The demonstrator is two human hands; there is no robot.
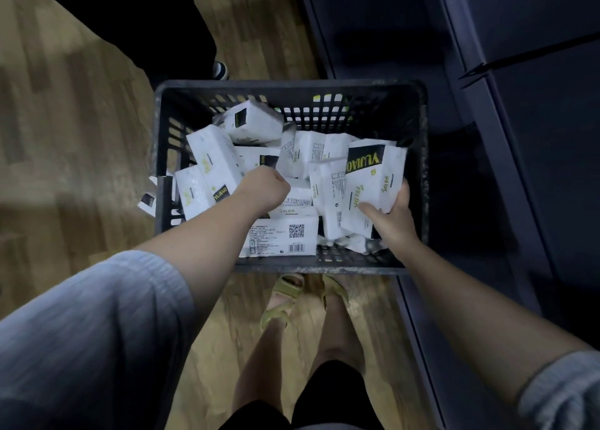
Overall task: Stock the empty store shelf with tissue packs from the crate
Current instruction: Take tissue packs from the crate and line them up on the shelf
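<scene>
A black plastic crate (292, 87) stands on the wooden floor, holding several white tissue packs (214, 160) with black and yellow labels, piled loosely. My right hand (394, 214) grips one upright pack (376, 183) at the crate's right side, thumb across its front. My left hand (264, 188) reaches down into the middle of the pile; its fingers are hidden under the wrist among the packs, so I cannot tell whether they hold one. A pack with a QR code (282, 235) lies flat near the crate's front wall.
A dark store shelf unit (487, 137) runs along the right, close to the crate. One pack (147, 201) sticks out at the crate's left wall. My feet in yellow sandals (285, 296) stand just behind the crate. Another person's shoe (220, 70) shows beyond it.
</scene>
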